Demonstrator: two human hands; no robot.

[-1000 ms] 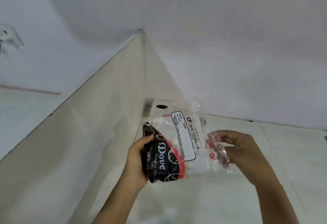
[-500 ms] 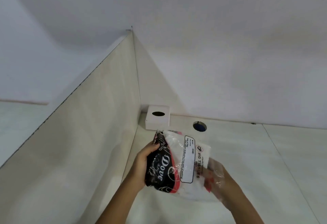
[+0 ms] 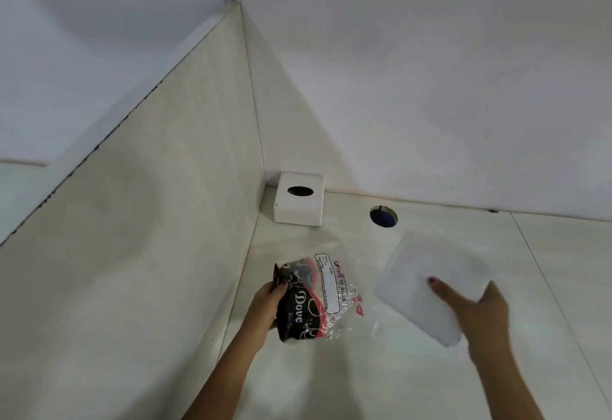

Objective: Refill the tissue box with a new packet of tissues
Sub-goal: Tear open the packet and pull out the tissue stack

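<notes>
A white square tissue box (image 3: 298,199) with a dark oval slot on top stands in the far corner of the desk. My left hand (image 3: 265,303) grips the crumpled plastic wrapper (image 3: 311,300), black and red at one end and clear at the other, and it looks emptied. My right hand (image 3: 477,307) holds a white stack of tissues (image 3: 430,283) out to the right, thumb on top, above the desk. The stack is apart from the wrapper and well short of the box.
A cream partition panel (image 3: 149,237) rises along the left of the white desk (image 3: 381,380). A round cable hole (image 3: 383,217) with blue inside lies right of the box. A white wall closes the back.
The tissue stack has come out of the wrapper: my right hand pulled it away to the right, while my left hand kept the wrapper, now collapsed. The view tilted down, showing the box fully.
</notes>
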